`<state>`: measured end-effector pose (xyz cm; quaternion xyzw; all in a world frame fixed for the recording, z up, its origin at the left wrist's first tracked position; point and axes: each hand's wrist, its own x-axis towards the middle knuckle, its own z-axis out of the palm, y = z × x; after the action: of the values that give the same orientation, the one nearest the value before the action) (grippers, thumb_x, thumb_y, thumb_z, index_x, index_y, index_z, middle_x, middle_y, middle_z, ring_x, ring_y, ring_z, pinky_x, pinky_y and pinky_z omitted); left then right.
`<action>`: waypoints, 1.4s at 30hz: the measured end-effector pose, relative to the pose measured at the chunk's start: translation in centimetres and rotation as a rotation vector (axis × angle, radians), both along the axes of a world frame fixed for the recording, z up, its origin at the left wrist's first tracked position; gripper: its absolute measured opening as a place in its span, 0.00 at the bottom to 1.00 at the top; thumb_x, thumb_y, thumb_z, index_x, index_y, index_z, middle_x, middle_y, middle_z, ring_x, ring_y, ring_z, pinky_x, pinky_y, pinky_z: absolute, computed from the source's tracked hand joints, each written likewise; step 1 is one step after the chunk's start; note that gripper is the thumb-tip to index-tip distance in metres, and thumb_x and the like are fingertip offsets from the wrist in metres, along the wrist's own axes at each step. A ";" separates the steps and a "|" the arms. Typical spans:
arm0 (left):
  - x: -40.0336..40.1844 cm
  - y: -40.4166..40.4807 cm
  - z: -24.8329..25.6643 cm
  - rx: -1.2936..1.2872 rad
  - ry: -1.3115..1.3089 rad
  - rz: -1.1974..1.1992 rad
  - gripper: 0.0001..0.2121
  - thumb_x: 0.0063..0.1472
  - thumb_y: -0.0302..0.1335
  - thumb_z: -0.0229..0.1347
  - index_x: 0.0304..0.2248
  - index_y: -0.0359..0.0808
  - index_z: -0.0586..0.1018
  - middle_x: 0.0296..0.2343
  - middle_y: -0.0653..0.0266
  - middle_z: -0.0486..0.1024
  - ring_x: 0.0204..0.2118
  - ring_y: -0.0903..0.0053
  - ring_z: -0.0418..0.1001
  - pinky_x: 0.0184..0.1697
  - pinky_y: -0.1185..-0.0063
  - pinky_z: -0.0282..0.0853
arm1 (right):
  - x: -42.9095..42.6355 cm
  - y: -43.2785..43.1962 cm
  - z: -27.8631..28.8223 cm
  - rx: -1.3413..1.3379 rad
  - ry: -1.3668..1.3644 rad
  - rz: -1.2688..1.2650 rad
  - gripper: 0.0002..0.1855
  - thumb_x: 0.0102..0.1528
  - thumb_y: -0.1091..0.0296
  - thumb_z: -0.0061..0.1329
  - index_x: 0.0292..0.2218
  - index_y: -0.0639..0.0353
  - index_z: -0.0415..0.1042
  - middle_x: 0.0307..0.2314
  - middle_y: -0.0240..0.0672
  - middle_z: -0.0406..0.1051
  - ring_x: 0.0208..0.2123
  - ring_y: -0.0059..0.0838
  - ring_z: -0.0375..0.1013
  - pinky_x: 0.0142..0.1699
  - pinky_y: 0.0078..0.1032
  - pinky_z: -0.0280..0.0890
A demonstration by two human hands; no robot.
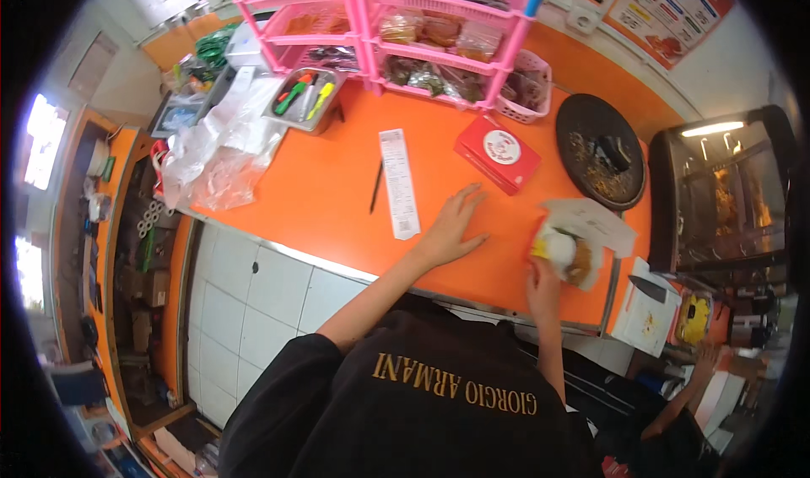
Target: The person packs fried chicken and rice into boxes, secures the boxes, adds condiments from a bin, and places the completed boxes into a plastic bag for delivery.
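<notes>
My right hand (pixel 543 285) grips the near left edge of an open cardboard food box (pixel 615 230). Inside it are a white round portion (pixel 559 247), probably rice, and a brown fried piece (pixel 579 264); both are a little blurred. My left hand (pixel 450 225) is empty, fingers apart, over the orange counter (pixel 329 180). Beyond it sits a closed red box (pixel 498 153) with a round white emblem. A long printed paper slip (pixel 399 184) lies left of my left hand, with a dark pen (pixel 376 187) beside it.
Pink stacked baskets (pixel 436 54) with packets stand at the back. Left of them are a metal tray of markers (pixel 305 101) and plastic bags (pixel 221 152). A round dark lid (pixel 601 152) and a lit glass display cabinet (pixel 728 193) stand right. Another person's arm (pixel 680 396) shows lower right.
</notes>
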<state>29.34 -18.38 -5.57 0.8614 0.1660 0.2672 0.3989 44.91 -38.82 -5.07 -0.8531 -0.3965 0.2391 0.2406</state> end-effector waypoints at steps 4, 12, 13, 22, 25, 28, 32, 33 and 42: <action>0.4 0.9 2.8 0.007 -0.058 -0.035 0.35 0.50 0.32 0.57 0.55 0.35 0.54 0.54 0.51 0.51 0.57 0.56 0.50 0.58 0.59 0.46 | -1.1 0.5 3.9 0.191 0.216 -0.081 0.19 0.53 0.74 0.43 0.47 0.60 0.64 0.47 0.50 0.58 0.48 0.45 0.61 0.49 0.35 0.60; 0.8 0.9 3.8 0.155 0.082 -0.062 0.32 0.50 0.27 0.56 0.54 0.37 0.57 0.51 0.56 0.59 0.57 0.61 0.52 0.59 0.58 0.45 | 0.2 -0.3 3.9 0.404 -0.538 -0.186 0.28 0.52 0.76 0.43 0.55 0.62 0.53 0.47 0.47 0.58 0.52 0.43 0.56 0.54 0.35 0.53; 0.5 0.9 3.4 0.157 0.084 -0.068 0.32 0.50 0.27 0.56 0.54 0.37 0.57 0.51 0.56 0.59 0.57 0.61 0.52 0.59 0.58 0.45 | -0.2 -0.8 3.7 0.404 -0.536 -0.193 0.28 0.52 0.76 0.43 0.55 0.62 0.53 0.47 0.47 0.58 0.52 0.43 0.56 0.54 0.35 0.53; -2.3 -4.1 -3.3 0.067 0.194 -0.088 0.24 0.49 0.15 0.48 0.48 0.37 0.64 0.55 0.50 0.50 0.59 0.56 0.46 0.60 0.66 0.46 | -4.7 -3.0 -1.5 0.358 -0.316 -0.118 0.32 0.49 0.77 0.41 0.56 0.61 0.51 0.49 0.54 0.55 0.50 0.48 0.59 0.54 0.35 0.54; -2.4 -3.9 -4.3 -0.272 0.164 -0.142 0.26 0.51 0.16 0.45 0.52 0.39 0.60 0.57 0.45 0.43 0.60 0.53 0.42 0.61 0.68 0.45 | -4.9 -3.2 -2.5 0.377 0.139 -0.166 0.33 0.51 0.76 0.40 0.57 0.62 0.47 0.50 0.53 0.54 0.53 0.48 0.55 0.57 0.33 0.51; -2.3 -2.7 -4.0 -0.281 0.198 -0.222 0.27 0.53 0.17 0.44 0.54 0.40 0.57 0.57 0.44 0.42 0.60 0.53 0.44 0.60 0.67 0.46 | -4.4 -2.9 -3.5 0.518 0.102 -0.121 0.32 0.51 0.75 0.41 0.56 0.65 0.48 0.49 0.52 0.56 0.52 0.46 0.58 0.56 0.32 0.52; -1.5 -1.9 -1.0 -0.337 0.302 -0.282 0.27 0.53 0.24 0.48 0.54 0.39 0.57 0.55 0.45 0.50 0.58 0.54 0.50 0.58 0.68 0.50 | -2.7 -3.5 -3.5 0.521 0.103 -0.147 0.29 0.52 0.70 0.47 0.53 0.65 0.52 0.47 0.51 0.58 0.50 0.44 0.60 0.54 0.32 0.55; -0.7 -1.6 -0.4 -0.298 0.354 -0.294 0.27 0.54 0.27 0.49 0.54 0.39 0.58 0.53 0.45 0.55 0.56 0.55 0.54 0.57 0.69 0.52 | -2.3 -3.5 -3.6 0.507 0.145 -0.148 0.29 0.51 0.67 0.50 0.51 0.65 0.54 0.47 0.51 0.58 0.50 0.44 0.60 0.54 0.32 0.55; 1.4 1.3 3.0 -0.307 0.517 -0.405 0.23 0.61 0.34 0.45 0.54 0.41 0.57 0.50 0.49 0.62 0.52 0.60 0.63 0.53 0.72 0.58 | 0.5 -2.4 -1.0 0.328 0.212 -0.193 0.30 0.55 0.50 0.43 0.52 0.63 0.55 0.42 0.50 0.66 0.43 0.41 0.69 0.46 0.31 0.64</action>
<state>30.75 -17.05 -2.61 0.8459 0.1254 -0.0718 0.5133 45.42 -41.18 -6.02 -0.8067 -0.3189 0.2356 0.4381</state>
